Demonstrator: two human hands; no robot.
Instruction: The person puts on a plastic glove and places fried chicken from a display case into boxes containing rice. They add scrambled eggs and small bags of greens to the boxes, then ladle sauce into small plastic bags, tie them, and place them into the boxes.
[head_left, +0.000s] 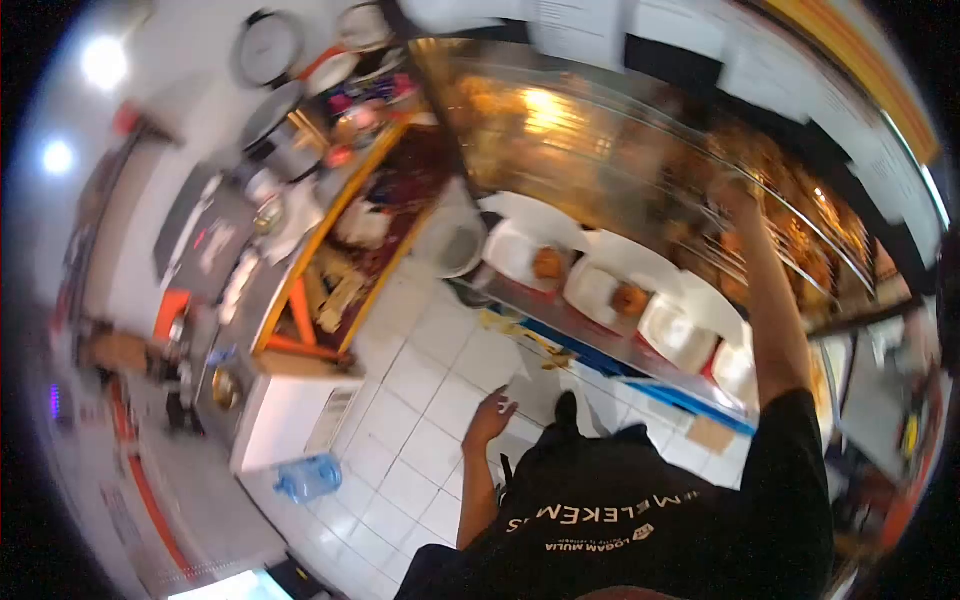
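Observation:
My right hand [733, 195] is raised at the front of a lit glass cabinet [600, 130] with browned food on racks. It is blurred, and what it holds, if anything, cannot be made out. Below it, white boxes [675, 328] stand in a row on the counter, two of them with a round brown item [630, 298] inside. My left hand [490, 418] hangs low over the tiled floor, away from the counter, its fingers somewhat apart and nothing seen in them.
A white bucket [450, 243] stands at the left end of the box row. An orange-edged table [290, 318] with pots and clutter is on the left. A blue water bottle [308, 479] lies on the tiled floor [405, 380].

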